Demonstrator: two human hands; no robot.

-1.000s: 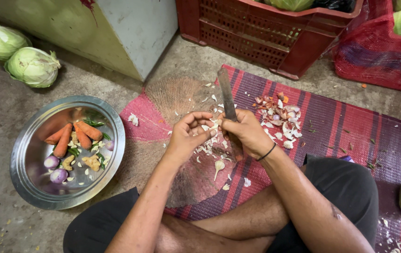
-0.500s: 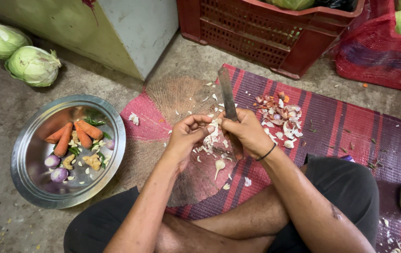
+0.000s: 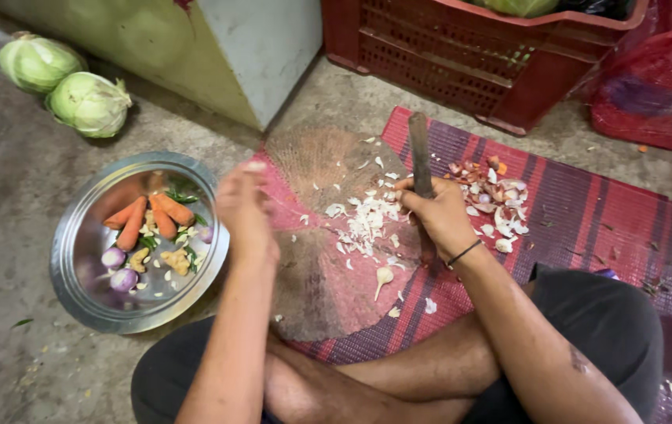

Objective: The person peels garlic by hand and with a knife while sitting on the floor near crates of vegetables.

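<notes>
My right hand (image 3: 440, 218) is closed around a knife (image 3: 418, 153) whose dark blade points away from me, over a pile of pale garlic skins (image 3: 363, 220) on a round brown woven mat (image 3: 316, 169). A whole garlic clove (image 3: 383, 275) lies just in front of my leg. My left hand (image 3: 246, 208) is blurred and hovers between the skins and a steel bowl (image 3: 65, 267). Something pale shows at its fingertips, but I cannot make out a grip. The bowl holds carrots (image 3: 151, 216), small purple onions (image 3: 116, 268) and ginger (image 3: 175, 259).
I sit cross-legged on a red striped mat (image 3: 587, 220). More peelings (image 3: 501, 196) lie right of the knife. A red crate (image 3: 462, 55) and a red mesh bag (image 3: 650, 94) stand behind. Two cabbages (image 3: 61, 82) rest on the concrete floor beside a pale cabinet corner (image 3: 257, 55).
My left hand has left the knife and swung left toward the steel bowl. My right hand stays over the skins with the knife.
</notes>
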